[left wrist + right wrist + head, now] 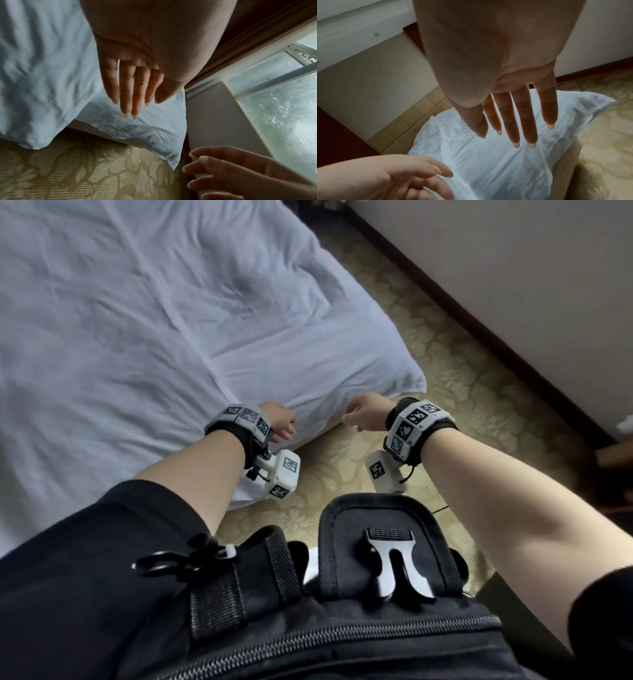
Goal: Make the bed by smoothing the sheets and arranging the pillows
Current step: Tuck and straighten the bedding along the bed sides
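Carpet below; sheet (274, 344) corner between open hands.

Carpet strip (442, 361) between bed corner (394, 378) and wall (513, 268) open for hand passage; hanging sheet (42, 81) and dark skirting (479, 326) bound it.

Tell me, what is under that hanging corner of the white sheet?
Under the sheet corner, a pale strip of bed base shows above the patterned carpet. The mattress stays covered.

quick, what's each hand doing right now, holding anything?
Left hand: open, fingers straight, holding nothing, at the white sheet.
Right hand: open, fingers straight, holding nothing.
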`<state>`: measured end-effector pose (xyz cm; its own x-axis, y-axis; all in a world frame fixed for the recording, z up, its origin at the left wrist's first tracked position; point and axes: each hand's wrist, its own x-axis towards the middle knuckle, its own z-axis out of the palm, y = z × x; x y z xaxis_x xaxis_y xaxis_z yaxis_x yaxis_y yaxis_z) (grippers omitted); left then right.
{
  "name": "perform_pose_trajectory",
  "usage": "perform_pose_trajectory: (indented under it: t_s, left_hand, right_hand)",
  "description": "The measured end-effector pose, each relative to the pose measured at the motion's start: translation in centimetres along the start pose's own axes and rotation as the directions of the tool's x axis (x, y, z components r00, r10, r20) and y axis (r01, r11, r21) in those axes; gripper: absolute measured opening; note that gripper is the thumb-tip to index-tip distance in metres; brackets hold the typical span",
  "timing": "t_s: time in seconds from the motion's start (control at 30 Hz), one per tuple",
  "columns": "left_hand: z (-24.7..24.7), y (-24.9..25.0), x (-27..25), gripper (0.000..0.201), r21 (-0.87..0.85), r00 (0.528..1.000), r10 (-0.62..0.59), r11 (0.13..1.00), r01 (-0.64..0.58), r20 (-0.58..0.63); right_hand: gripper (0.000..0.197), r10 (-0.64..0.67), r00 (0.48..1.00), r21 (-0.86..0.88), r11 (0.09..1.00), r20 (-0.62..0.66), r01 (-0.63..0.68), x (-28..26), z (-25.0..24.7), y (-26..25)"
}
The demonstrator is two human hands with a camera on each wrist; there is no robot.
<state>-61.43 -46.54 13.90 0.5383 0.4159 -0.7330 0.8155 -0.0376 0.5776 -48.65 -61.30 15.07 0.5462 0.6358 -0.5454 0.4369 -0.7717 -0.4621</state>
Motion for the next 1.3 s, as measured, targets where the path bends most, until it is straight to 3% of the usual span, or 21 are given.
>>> perform_pose_trajectory:
  t_s: [0.2,0.43,0.57,0.7,0.8,1.1,1.3]
  left_hand:
    - [3.7,6.7,2.9,0.008,0.078,0.999,0.038,0.996,-0.041,0.039]
    - [4.7,12.8,10.6,0.013,0.144,0.999,0.031,0.989,-0.036,0.037]
    - [4.9,19.1,16.2,0.015,0.156,0.995,0.046,0.986,-0.060,0.089]
    - [4.6,26.0,19.6,0.028,0.141,0.991,0.073,0.986,-0.089,0.112]
    - [4.3,29.6,21.5,0.028,0.148,0.989,0.086,0.984,-0.103,0.117]
    - [5.5,35.7,27.9,0.030,0.067,0.998,-0.039,0.997,0.036,0.039]
    - [9.4,38.3,32.3,0.020,-0.241,0.965,-0.239,0.948,0.207,-0.112]
  right_hand:
    - [0.024,0.016,0.999,-0.032,0.999,0.045,-0.014,3.1,-5.3,5.2]
    - [0.016,0.055,0.991,-0.103,0.994,0.123,-0.042,10.5,-10.8,7.9]
    - [0.023,0.107,0.989,-0.111,0.989,0.098,-0.096,15.3,-16.1,9.7]
    - [0.024,0.144,0.987,-0.110,0.985,0.068,-0.136,18.5,-21.7,11.3]
    - [0.019,0.163,0.986,-0.093,0.983,0.044,-0.158,20.7,-24.8,12.9]
    - [0.022,0.163,0.966,-0.160,0.978,0.200,-0.132,29.5,-31.0,18.7]
    - [0.020,0.102,0.937,-0.372,0.928,0.333,0.032,37.1,-37.2,24.0]
